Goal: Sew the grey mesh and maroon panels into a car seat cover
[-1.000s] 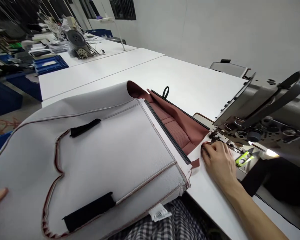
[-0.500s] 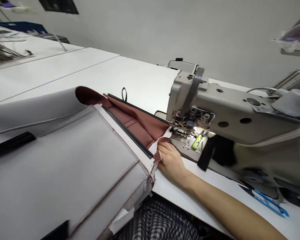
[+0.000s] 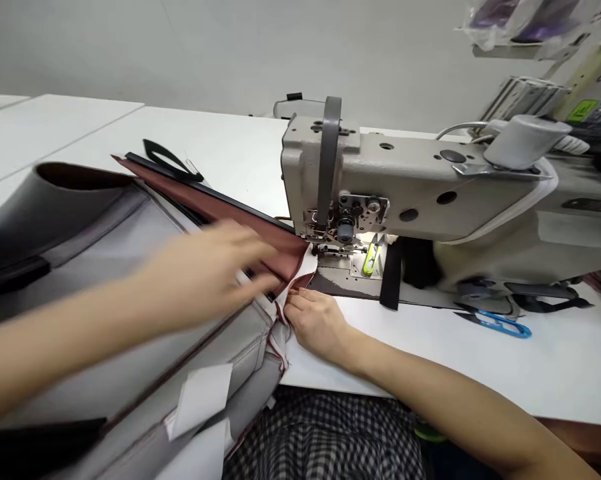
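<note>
A large seat cover [image 3: 245, 340], grey on its backing and reddish-brown on its face, lies across the left side and runs to the sewing machine [image 3: 370, 180]. Its corner reaches the presser foot area. My right hand [image 3: 320, 323] is closed on the cover's edge just in front of the needle area, fingertips pinching the layers. Blurred by motion, my left hand [image 3: 220, 267] hovers over the cover with thumb and fingers apart. A black strip [image 3: 220, 193] borders the reddish-brown panel, and a black loop [image 3: 170, 160] lies by its far end.
Yellow-green thread snips [image 3: 371, 259] lie on the machine bed beside a black strap [image 3: 391, 277]. Blue-handled scissors [image 3: 503, 325] rest on the white table [image 3: 440, 347] at right. A white thread cone [image 3: 525, 141] sits on the machine.
My left hand has come into view from the left over the cover. The cover's left part has shifted and folded; my right hand keeps its hold. The view has turned right.
</note>
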A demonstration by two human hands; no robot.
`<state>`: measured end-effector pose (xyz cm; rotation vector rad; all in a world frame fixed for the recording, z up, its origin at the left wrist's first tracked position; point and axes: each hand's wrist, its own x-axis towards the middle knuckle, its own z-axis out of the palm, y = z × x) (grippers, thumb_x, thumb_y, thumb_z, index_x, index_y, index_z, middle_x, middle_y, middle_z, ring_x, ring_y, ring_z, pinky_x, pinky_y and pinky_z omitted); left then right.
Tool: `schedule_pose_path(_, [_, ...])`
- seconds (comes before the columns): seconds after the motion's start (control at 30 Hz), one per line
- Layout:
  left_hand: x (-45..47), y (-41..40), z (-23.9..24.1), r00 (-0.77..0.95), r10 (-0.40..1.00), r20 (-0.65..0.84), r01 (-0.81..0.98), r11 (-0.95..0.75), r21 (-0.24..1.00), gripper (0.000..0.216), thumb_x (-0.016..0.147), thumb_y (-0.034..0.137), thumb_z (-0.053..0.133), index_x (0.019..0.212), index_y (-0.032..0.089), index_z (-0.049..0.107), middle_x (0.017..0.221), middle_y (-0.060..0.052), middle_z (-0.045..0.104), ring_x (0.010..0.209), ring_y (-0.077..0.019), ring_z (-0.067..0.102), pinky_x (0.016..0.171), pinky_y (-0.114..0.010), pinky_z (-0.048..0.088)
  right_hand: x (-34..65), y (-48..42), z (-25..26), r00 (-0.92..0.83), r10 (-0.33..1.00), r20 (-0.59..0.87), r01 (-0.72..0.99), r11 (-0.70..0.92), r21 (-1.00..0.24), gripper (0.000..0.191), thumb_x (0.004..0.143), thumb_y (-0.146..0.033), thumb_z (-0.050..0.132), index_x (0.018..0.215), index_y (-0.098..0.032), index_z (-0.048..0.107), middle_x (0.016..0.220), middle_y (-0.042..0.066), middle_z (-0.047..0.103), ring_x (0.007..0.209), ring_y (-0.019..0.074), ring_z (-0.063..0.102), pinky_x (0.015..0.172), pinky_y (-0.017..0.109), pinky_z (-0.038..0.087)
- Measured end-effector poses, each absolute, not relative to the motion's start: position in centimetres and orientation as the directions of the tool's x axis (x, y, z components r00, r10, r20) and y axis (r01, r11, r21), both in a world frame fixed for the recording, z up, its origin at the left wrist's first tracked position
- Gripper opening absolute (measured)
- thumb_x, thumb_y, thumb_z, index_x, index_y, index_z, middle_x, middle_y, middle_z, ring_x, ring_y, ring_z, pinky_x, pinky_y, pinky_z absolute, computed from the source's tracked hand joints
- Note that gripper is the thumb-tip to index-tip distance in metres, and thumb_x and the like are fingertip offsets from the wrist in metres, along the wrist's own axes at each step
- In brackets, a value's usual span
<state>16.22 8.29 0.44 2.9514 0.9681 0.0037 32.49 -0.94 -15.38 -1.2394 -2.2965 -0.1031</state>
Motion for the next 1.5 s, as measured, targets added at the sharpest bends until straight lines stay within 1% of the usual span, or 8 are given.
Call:
schedule_pose_path(0.1, [20.0,7.5,-4.6,0.856,0.498,-0.136,0.514,-0.848,0.128,0.024,0.091,0.033,0.054,0.106,0.019,0.066,0.101,-0.005,0.066,0.097,-0.0217,0.059,0.081,-0.033,0.048,32.5,-1.4,-15.6,-0.425,0.766,0.481,0.814,0.556,-0.166,0.023,0.088,-0.005,0.049,0.077,-0.013,0.068,0.076,0.009,0.068,0.078,0.0212,0.063,0.077,0.03,0.053])
schedule_pose_path(0.23, [21.9,7.9,-8.7,0.822,0.549,-0.153,0.57,-0.792,0.217,0.024,0.083,0.009,0.05,0.095,0.019,0.068,0.09,-0.003,0.063,0.086,-0.0181,0.059,0.071,-0.029,0.044,32.8,-1.9,-15.4,-0.389,0.735,0.555,0.796,0.572,-0.2,0.026,0.09,-0.004,0.046,0.08,-0.012,0.068,0.084,0.008,0.07,0.083,0.0198,0.065,0.083,0.028,0.054])
schedule_pose_path(0.47, [19.7,9.1,-10.8,0.838,0.538,0.095,0.48,-0.808,0.341,0.023,0.089,0.013,0.049,0.098,0.018,0.07,0.089,-0.001,0.065,0.082,-0.0139,0.061,0.072,-0.025,0.046,33.2,-1.6,-14.9,-0.363,0.699,0.616,0.771,0.597,-0.222,0.03,0.093,-0.003,0.04,0.09,-0.007,0.069,0.092,0.009,0.072,0.093,0.0187,0.067,0.095,0.026,0.052])
schedule_pose_path(0.77, [20.7,8.7,-11.2,0.854,0.514,-0.078,0.519,-0.836,0.179,0.018,0.087,0.009,0.049,0.091,0.016,0.066,0.092,-0.006,0.062,0.083,-0.0201,0.055,0.072,-0.033,0.046,33.5,-1.5,-14.7,-0.405,0.744,0.531,0.76,0.597,-0.258,0.027,0.094,-0.005,0.041,0.091,-0.007,0.068,0.09,0.011,0.071,0.094,0.0212,0.067,0.087,0.029,0.055])
schedule_pose_path(1.03, [22.7,10.2,-11.3,0.832,0.554,-0.01,0.551,-0.825,0.127,0.024,0.088,0.008,0.045,0.091,0.015,0.067,0.088,-0.007,0.063,0.081,-0.0195,0.056,0.072,-0.031,0.044,35.5,0.4,-15.2,-0.409,0.742,0.531,0.751,0.604,-0.265,0.029,0.092,-0.005,0.04,0.083,-0.014,0.066,0.086,0.005,0.072,0.089,0.017,0.067,0.087,0.025,0.054])
schedule_pose_path(1.2, [23.0,10.7,-10.6,0.802,0.596,0.032,0.587,-0.798,0.138,0.024,0.093,0.018,0.045,0.088,0.015,0.068,0.086,-0.006,0.065,0.083,-0.0197,0.06,0.071,-0.03,0.043,36.4,0.8,-15.5,-0.401,0.732,0.55,0.726,0.621,-0.296,0.026,0.094,-0.006,0.043,0.089,-0.013,0.068,0.094,0.007,0.073,0.097,0.0164,0.066,0.093,0.024,0.05])
schedule_pose_path(1.33, [21.9,10.1,-8.9,0.775,0.626,-0.082,0.622,-0.734,0.273,0.024,0.087,0.023,0.053,0.105,0.023,0.068,0.091,0.0,0.066,0.079,-0.0158,0.062,0.066,-0.027,0.042,36.2,0.4,-15.4,-0.407,0.721,0.56,0.781,0.593,-0.197,0.026,0.097,-0.009,0.044,0.088,-0.014,0.068,0.094,0.007,0.072,0.096,0.018,0.065,0.081,0.03,0.05])
schedule_pose_path(1.5, [21.3,8.9,-9.2,0.794,0.604,-0.072,0.605,-0.771,0.199,0.027,0.085,0.011,0.046,0.093,0.018,0.071,0.085,-0.005,0.064,0.083,-0.0183,0.06,0.074,-0.029,0.046,35.8,0.1,-14.9,-0.451,0.71,0.54,0.826,0.561,-0.048,0.024,0.093,-0.003,0.046,0.087,-0.01,0.068,0.085,0.008,0.069,0.077,0.0183,0.064,0.06,0.03,0.046])
